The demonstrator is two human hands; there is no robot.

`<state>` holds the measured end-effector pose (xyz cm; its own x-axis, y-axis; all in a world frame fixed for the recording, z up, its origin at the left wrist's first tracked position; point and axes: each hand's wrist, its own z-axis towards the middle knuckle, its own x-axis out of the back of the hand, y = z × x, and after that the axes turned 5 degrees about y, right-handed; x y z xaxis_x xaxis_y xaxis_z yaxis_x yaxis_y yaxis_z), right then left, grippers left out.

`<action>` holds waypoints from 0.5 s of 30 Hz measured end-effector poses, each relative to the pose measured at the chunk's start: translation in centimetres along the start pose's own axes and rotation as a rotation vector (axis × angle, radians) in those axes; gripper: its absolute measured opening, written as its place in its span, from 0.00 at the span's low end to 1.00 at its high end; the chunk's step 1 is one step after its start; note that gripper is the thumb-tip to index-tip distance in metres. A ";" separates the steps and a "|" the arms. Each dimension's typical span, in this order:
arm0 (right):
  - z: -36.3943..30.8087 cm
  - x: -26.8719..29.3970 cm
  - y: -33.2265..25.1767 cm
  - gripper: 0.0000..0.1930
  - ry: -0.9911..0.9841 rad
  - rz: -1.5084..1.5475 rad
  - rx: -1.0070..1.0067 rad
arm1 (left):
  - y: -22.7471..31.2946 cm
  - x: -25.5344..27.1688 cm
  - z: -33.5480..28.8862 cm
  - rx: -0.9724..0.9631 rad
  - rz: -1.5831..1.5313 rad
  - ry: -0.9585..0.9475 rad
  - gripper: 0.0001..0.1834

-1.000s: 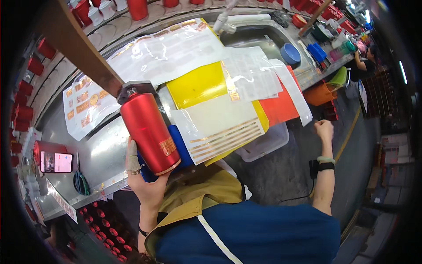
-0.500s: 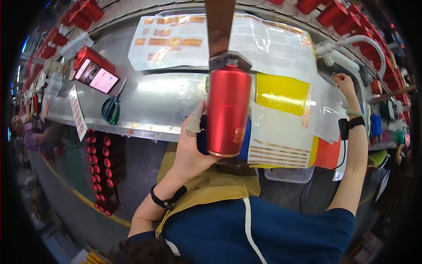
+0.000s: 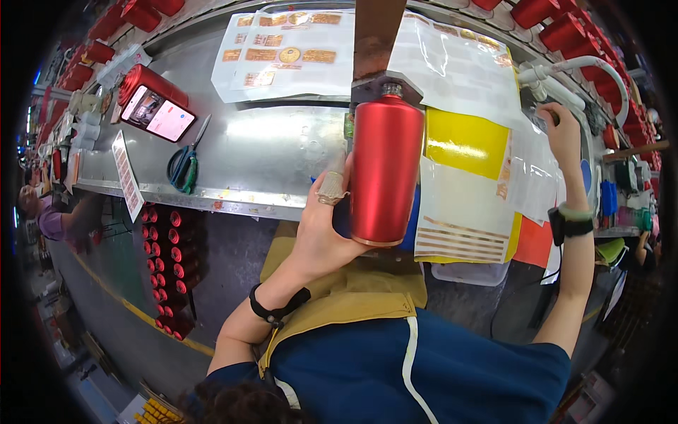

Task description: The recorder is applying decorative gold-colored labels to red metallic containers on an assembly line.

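Note:
My left hand [image 3: 321,240], some fingers wrapped in beige tape, grips the lower left side of a red metal bottle [image 3: 386,177]. The bottle's bare threaded neck points away from me, against a dark metal block [image 3: 417,92] at the base of a brown upright bar [image 3: 379,35]. Out to the far right, my right hand [image 3: 563,134] has its fingers curled and pressed together beside the white pipe; what they pinch, if anything, is too small to tell. Beneath and beside that hand lie translucent label sheets [image 3: 533,169]. A sheet with gold stripes [image 3: 459,205] sits right of the bottle.
Gold-printed label sheets [image 3: 272,60] cover the back of the metal bench [image 3: 261,148]. On the left are scissors [image 3: 185,166], a phone [image 3: 157,113] leaning on a red bottle [image 3: 159,86], and a label strip [image 3: 126,173]. A curved white pipe [image 3: 586,62] stands at right. Red bottles [image 3: 169,261] are stacked below.
The red bottle has turned in my left hand, so the gold label at its lower right is out of sight. My right hand has shifted slightly, its wrist bending. The whole view has swung a little.

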<state>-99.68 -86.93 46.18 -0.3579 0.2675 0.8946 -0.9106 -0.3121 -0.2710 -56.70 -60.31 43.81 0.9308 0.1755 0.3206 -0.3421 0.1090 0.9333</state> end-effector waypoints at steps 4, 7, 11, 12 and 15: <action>-4.4 3.2 -14.3 0.08 -0.045 0.280 0.048 | 0.1 0.8 0.8 -0.030 0.075 -0.143 0.64; -7.1 4.7 -22.1 0.11 -0.141 0.467 0.029 | 1.4 2.5 2.2 -0.081 0.045 -0.278 0.70; -7.9 4.4 -27.6 0.14 -0.271 0.740 0.092 | 0.3 2.4 3.3 0.050 -0.291 -0.223 0.65; -8.0 3.6 -28.3 0.15 -0.280 0.794 0.102 | 0.9 1.9 3.5 0.116 -0.380 -0.146 0.59; -7.8 1.4 -29.1 0.15 -0.255 0.784 0.113 | 2.3 0.8 5.2 0.159 -0.417 -0.120 0.52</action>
<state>-75.28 -70.37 52.54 -0.8098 -0.2759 0.5177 -0.3853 -0.4153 -0.8240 -56.05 -64.97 47.05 0.9963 0.0330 -0.0797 0.0800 -0.0069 0.9968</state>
